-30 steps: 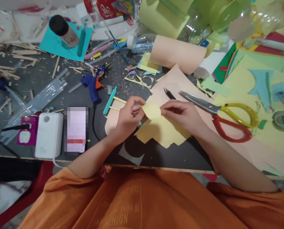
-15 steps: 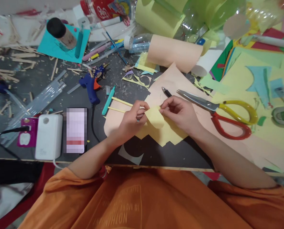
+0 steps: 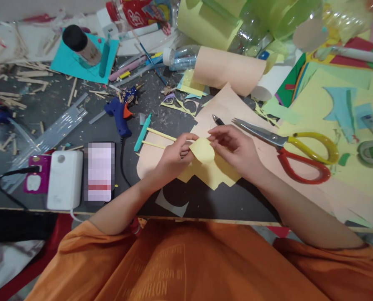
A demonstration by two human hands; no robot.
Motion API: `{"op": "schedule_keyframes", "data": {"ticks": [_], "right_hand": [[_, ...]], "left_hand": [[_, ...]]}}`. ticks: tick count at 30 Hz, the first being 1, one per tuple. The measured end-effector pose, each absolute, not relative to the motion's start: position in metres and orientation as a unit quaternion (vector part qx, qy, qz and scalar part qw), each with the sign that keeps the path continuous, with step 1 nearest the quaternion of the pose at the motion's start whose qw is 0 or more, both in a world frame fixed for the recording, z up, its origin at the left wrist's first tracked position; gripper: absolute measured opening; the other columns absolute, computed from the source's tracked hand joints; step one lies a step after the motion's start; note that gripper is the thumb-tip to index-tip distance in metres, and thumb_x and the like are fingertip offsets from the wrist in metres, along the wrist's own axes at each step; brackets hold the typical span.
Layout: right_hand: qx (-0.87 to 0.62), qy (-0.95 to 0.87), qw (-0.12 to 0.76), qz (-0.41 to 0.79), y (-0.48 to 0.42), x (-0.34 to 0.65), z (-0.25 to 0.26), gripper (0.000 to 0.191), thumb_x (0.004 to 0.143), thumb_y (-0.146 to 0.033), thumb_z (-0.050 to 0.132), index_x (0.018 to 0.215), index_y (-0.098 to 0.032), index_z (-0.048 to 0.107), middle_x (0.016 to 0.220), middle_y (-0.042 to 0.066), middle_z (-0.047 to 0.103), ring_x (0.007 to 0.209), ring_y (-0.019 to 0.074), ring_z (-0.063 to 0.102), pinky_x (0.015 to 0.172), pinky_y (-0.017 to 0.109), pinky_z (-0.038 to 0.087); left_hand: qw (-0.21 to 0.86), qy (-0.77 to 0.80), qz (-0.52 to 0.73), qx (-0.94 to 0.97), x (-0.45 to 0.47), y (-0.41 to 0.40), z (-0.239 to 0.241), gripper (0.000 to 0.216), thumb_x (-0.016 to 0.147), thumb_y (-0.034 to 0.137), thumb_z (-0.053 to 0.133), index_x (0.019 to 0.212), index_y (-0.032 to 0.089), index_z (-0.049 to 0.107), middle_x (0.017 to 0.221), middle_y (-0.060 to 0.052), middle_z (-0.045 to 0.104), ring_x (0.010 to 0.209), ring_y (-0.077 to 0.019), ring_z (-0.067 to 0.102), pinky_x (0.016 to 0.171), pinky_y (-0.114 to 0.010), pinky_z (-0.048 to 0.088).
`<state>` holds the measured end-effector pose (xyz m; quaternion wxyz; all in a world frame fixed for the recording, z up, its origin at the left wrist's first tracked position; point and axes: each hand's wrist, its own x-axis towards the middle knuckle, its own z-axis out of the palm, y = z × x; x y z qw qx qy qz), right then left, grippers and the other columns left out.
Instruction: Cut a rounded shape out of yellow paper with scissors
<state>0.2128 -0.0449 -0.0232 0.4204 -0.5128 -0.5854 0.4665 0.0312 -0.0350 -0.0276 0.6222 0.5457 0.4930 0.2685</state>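
Note:
Over the middle of the table, a small yellow paper piece with a rounded lower edge is between my hands. My left hand pinches its left side, fingers curled. At its upper right edge, my right hand has thumb and fingers bent around the paper; the exact contact is partly hidden. Below lies a larger yellow paper sheet with a jagged edge. A turquoise paper tube with two yellow sticks rests left of my left hand. Scissors with yellow and red handles lie right of my right hand.
A blue glue gun, a phone and a white power bank lie left. Behind are a peach paper-wrapped bottle and a black-capped jar. Paper sheets cover the right side. A pen lies behind my right hand.
The small yellow paper piece has turned slightly, and more of its face shows. My right hand's fingers have shifted along its edge, spreading a little. My left hand keeps its pinch.

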Motion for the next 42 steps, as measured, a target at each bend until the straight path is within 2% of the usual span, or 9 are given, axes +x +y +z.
{"op": "schedule_keyframes", "data": {"ticks": [8,13,19,24,27,30,36,38,42], "right_hand": [[-0.491,-0.620,0.436,0.429,-0.047,0.213,-0.028,0.014,0.086,-0.026,0.059,0.099,-0.022,0.060,0.092,0.005,0.063,0.082,0.0156,0.064,0.072,0.030,0.051],[-0.474,-0.633,0.450,0.415,-0.049,0.212,-0.031,0.013,0.088,-0.029,0.059,0.100,-0.023,0.060,0.090,0.004,0.064,0.081,0.0158,0.064,0.071,0.030,0.052],[-0.465,-0.622,0.462,0.427,-0.049,0.212,-0.032,0.013,0.088,-0.027,0.059,0.101,-0.024,0.060,0.089,0.003,0.063,0.082,0.0147,0.064,0.074,0.029,0.053],[-0.458,-0.613,0.482,0.427,-0.049,0.211,-0.031,0.019,0.085,-0.018,0.061,0.103,-0.024,0.058,0.085,0.000,0.062,0.079,0.0124,0.064,0.072,0.025,0.053],[-0.456,-0.604,0.483,0.439,-0.050,0.210,-0.030,0.026,0.083,-0.012,0.061,0.105,-0.025,0.056,0.085,-0.001,0.060,0.079,0.0112,0.063,0.072,0.024,0.053],[-0.455,-0.602,0.477,0.451,-0.051,0.211,-0.029,0.029,0.082,-0.010,0.060,0.106,-0.025,0.055,0.086,-0.001,0.061,0.078,0.0104,0.062,0.071,0.024,0.052],[-0.455,-0.596,0.481,0.455,-0.049,0.211,-0.031,0.023,0.084,-0.015,0.061,0.104,-0.025,0.055,0.086,-0.001,0.062,0.075,0.0112,0.061,0.069,0.026,0.051],[-0.461,-0.594,0.479,0.453,-0.048,0.212,-0.032,0.020,0.086,-0.019,0.061,0.103,-0.026,0.055,0.086,-0.001,0.063,0.074,0.0113,0.061,0.069,0.026,0.051],[-0.461,-0.599,0.479,0.446,-0.049,0.212,-0.032,0.017,0.086,-0.022,0.062,0.102,-0.025,0.057,0.086,0.000,0.064,0.073,0.0109,0.061,0.070,0.026,0.052]], "left_hand": [[0.600,0.468,0.226,0.608,0.029,-0.034,-0.024,0.024,0.085,0.022,0.047,0.108,0.020,0.055,0.081,0.002,0.067,0.070,-0.0099,0.061,0.062,-0.018,0.044],[0.547,0.458,0.219,0.665,0.026,-0.033,-0.027,0.029,0.091,0.023,0.040,0.115,0.020,0.056,0.101,-0.001,0.067,0.089,-0.0127,0.061,0.078,-0.022,0.046],[0.580,0.406,0.228,0.669,0.021,-0.033,-0.028,0.031,0.092,0.026,0.041,0.118,0.020,0.057,0.104,-0.003,0.065,0.094,-0.0153,0.059,0.081,-0.024,0.046],[0.596,0.386,0.258,0.655,0.018,-0.035,-0.027,0.040,0.096,0.046,0.038,0.119,0.020,0.059,0.101,-0.004,0.065,0.091,-0.0169,0.058,0.081,-0.027,0.046],[0.590,0.401,0.266,0.649,0.019,-0.036,-0.028,0.044,0.096,0.052,0.035,0.109,0.021,0.064,0.095,-0.003,0.066,0.088,-0.0163,0.059,0.081,-0.028,0.048],[0.609,0.414,0.259,0.625,0.019,-0.038,-0.030,0.051,0.095,0.058,0.034,0.102,0.019,0.067,0.088,-0.003,0.067,0.081,-0.0164,0.061,0.075,-0.027,0.049],[0.690,0.366,0.289,0.553,0.022,-0.040,-0.033,0.073,0.089,0.071,0.025,0.124,0.018,0.061,0.109,-0.010,0.070,0.103,-0.0233,0.064,0.084,-0.031,0.051],[0.683,0.388,0.287,0.548,0.024,-0.040,-0.031,0.073,0.090,0.070,0.025,0.123,0.016,0.062,0.108,-0.010,0.071,0.103,-0.0233,0.065,0.084,-0.031,0.051],[0.582,0.471,0.268,0.607,0.026,-0.038,-0.023,0.050,0.093,0.053,0.039,0.110,0.017,0.069,0.106,-0.006,0.072,0.100,-0.0191,0.064,0.087,-0.027,0.049]]}}
